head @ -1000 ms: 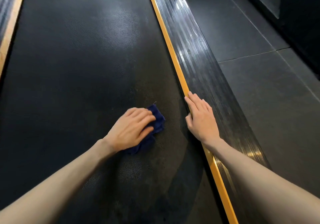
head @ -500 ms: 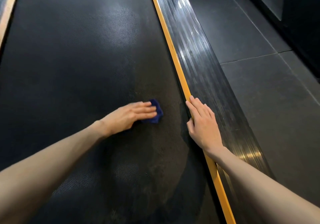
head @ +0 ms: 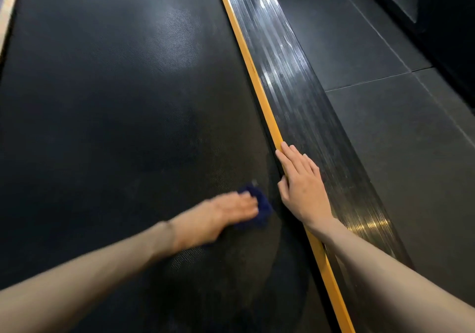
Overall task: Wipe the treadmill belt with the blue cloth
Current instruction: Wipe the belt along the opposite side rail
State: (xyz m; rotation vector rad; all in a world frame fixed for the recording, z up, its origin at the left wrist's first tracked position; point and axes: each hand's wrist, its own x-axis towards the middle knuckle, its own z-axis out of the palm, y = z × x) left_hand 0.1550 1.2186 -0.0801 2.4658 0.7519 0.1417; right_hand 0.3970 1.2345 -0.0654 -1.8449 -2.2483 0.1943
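The black treadmill belt (head: 115, 96) fills the left and middle of the head view. A bunched blue cloth (head: 263, 210) lies on it close to the belt's right edge. My left hand (head: 221, 217) holds the cloth down on the belt; the hand is blurred with motion and covers most of the cloth. My right hand (head: 300, 188) rests flat, fingers straight, on the yellow strip (head: 259, 93) and the ribbed side rail (head: 303, 106), just right of the cloth.
Dark floor tiles (head: 401, 132) lie to the right of the rail. A dark piece of equipment (head: 442, 24) stands at the far right. A second yellow strip (head: 6, 16) runs along the belt's left edge.
My left hand has swept the cloth towards me and to the right, nearer the yellow strip. My right hand has stayed on the rail.
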